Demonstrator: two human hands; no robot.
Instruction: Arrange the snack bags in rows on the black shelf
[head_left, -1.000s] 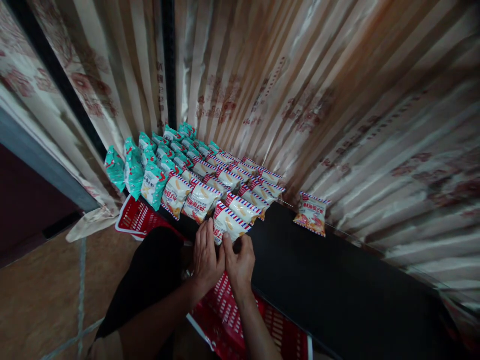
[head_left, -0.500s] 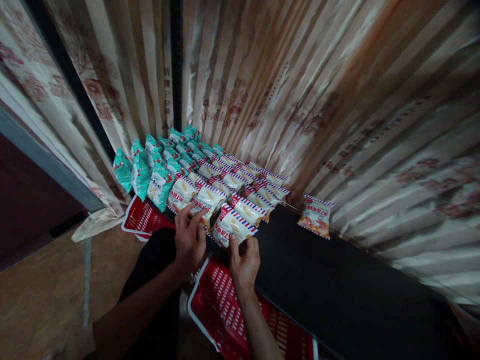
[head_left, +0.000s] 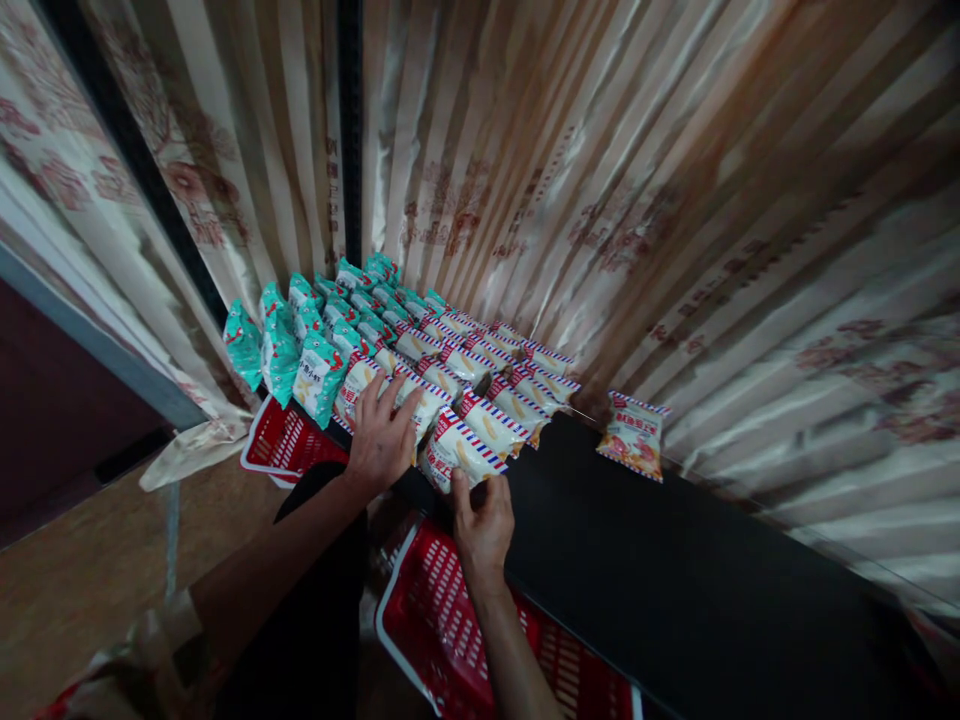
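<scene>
Rows of white snack bags (head_left: 495, 425) with red-and-blue striped edges stand on a black shelf (head_left: 615, 560), beside teal snack bags (head_left: 316, 378) on the left. My left hand (head_left: 381, 435) lies with fingers spread over the front of a white bag, partly covering it. My right hand (head_left: 484, 525) is at the lower right corner of the frontmost white snack bag (head_left: 456, 452). Its thumb presses the bag's face and its fingers curl near the edge; the fingertips are partly hidden.
A single white-and-orange bag (head_left: 634, 436) leans at the back, right of the rows. Below the shelf edge are red baskets, one under my right arm (head_left: 431, 610) and another at left (head_left: 281, 440). Pleated curtains (head_left: 480, 150) hang close behind.
My left hand has moved up slightly and spread its fingers farther over the white bag. My right hand stays at the front bag, with little movement.
</scene>
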